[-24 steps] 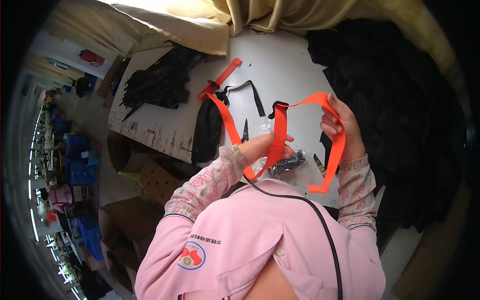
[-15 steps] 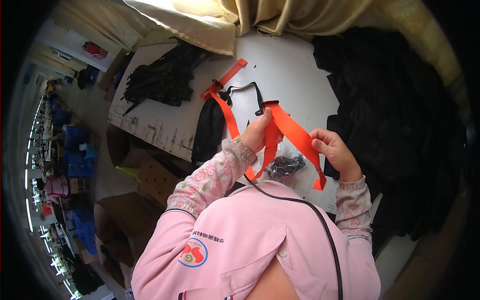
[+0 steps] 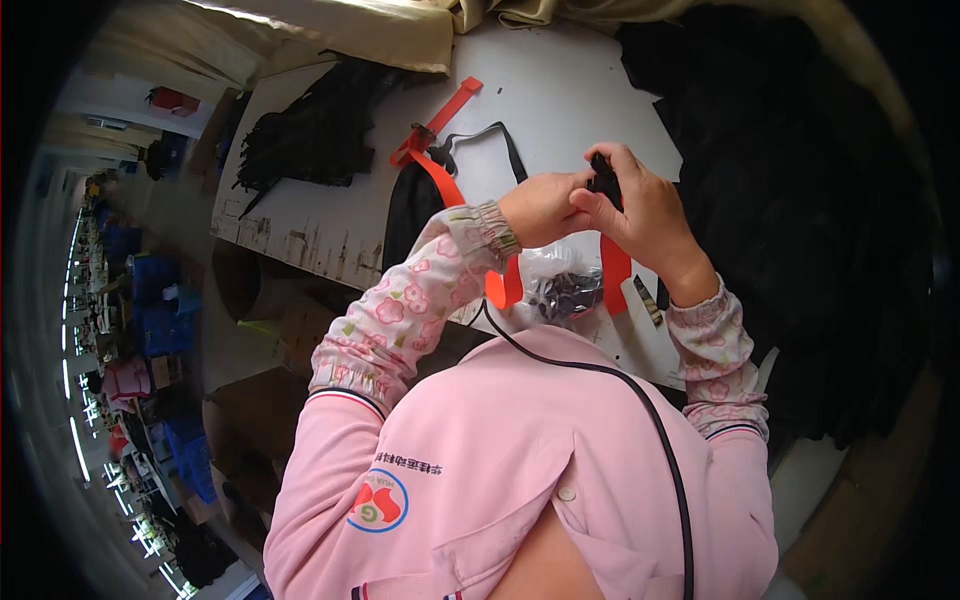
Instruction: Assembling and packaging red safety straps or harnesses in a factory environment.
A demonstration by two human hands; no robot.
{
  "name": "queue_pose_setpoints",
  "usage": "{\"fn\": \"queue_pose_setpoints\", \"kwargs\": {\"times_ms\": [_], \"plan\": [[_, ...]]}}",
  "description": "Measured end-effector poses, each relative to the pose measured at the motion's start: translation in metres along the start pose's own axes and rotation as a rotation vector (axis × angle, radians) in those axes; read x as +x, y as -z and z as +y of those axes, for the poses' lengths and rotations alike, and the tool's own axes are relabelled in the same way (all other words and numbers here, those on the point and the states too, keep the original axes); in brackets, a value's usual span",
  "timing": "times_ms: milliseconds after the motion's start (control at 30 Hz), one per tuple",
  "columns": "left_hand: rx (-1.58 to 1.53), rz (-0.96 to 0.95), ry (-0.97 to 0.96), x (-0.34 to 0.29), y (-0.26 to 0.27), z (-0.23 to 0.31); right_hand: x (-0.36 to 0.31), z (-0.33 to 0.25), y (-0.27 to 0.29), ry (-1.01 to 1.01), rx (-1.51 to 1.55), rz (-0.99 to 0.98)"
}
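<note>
Both hands meet over the table. My right hand (image 3: 655, 220) pinches a black plastic buckle (image 3: 603, 180) between thumb and fingers. Against it, my left hand (image 3: 548, 208) is closed on the orange strap, its fingertips mostly hidden behind the right hand. The orange webbing strap (image 3: 617, 275) hangs in lengths below the hands. Another stretch of it runs to the far left, where an orange end with a black fitting (image 3: 418, 138) lies on the table. A black strap (image 3: 505, 140) loops beside a black fabric piece (image 3: 408, 210) left of my left hand.
On the white table (image 3: 560, 90) lies a pile of black strips (image 3: 310, 125) at the far left. Black fabric (image 3: 790, 220) is heaped along the right. A clear plastic bag (image 3: 562, 285) of dark parts sits below my hands, near a cutter knife (image 3: 648, 300). Cardboard boxes (image 3: 265, 415) stand lower left.
My right hand has left the hanging strap and moved up to the buckle beside my left hand. The left hand has turned inward, and the cutter knife now shows.
</note>
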State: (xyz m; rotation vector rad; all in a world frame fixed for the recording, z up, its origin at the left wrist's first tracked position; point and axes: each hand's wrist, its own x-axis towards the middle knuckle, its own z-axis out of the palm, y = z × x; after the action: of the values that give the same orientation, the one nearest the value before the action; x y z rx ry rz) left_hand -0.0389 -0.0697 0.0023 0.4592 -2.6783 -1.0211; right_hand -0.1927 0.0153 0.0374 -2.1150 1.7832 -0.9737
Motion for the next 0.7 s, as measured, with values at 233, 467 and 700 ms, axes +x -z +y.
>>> {"fn": "queue_pose_setpoints", "kwargs": {"times_ms": [233,467,700], "plan": [[0.266,0.009,-0.047,0.004,0.019,0.005,-0.017,0.010,-0.013,-0.042,0.111,0.056],[0.490,-0.075,-0.132,0.020,0.041,-0.004,-0.022,0.008,-0.019,-0.082,0.160,0.135],[0.745,0.204,0.094,-0.014,0.135,-0.071,-0.060,0.026,0.001,-0.280,0.264,0.181]]}}
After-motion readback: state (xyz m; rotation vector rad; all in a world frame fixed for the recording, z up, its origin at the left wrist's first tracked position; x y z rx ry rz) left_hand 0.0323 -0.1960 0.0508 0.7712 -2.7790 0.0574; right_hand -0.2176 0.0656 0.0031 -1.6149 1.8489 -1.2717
